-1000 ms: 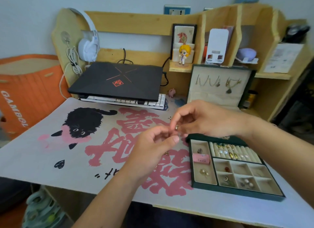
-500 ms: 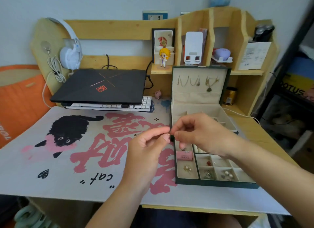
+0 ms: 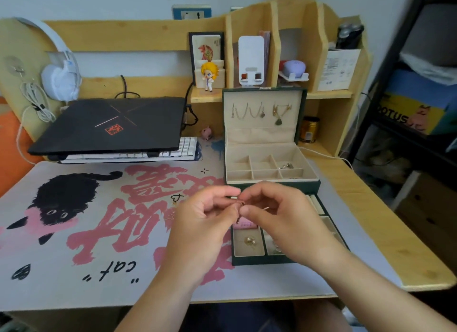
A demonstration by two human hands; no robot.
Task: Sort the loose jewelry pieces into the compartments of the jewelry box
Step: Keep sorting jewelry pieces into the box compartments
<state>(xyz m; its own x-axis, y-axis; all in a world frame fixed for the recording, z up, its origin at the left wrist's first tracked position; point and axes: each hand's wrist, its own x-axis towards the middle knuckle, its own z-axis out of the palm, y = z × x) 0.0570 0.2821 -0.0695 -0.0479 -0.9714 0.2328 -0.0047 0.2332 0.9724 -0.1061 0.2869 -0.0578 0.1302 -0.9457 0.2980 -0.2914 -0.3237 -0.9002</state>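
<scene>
My left hand (image 3: 202, 215) and my right hand (image 3: 279, 218) meet above the desk, fingertips together, pinching one small gold jewelry piece (image 3: 240, 203) between them. Just behind stands the green jewelry box (image 3: 272, 182), lid up, with necklaces (image 3: 259, 110) hanging inside the lid and beige compartments in its upper level. Its pulled-out lower tray (image 3: 249, 260) lies under my right hand; a gold piece (image 3: 249, 240) sits in the front-left compartment and a pink item (image 3: 243, 223) behind it. A few tiny loose pieces (image 3: 174, 204) lie on the mat left of my hands.
A printed cat desk mat (image 3: 86, 233) covers the desk. A shut black laptop (image 3: 111, 124) rests over a white keyboard (image 3: 158, 153) at the back left. White headphones (image 3: 59, 79), a figurine (image 3: 209, 76) and a gold tin (image 3: 310, 129) stand along the wooden shelf.
The view has swung right and down, so the box now shows whole. Both hands stayed together on the small piece and now sit lower, over the tray's left end.
</scene>
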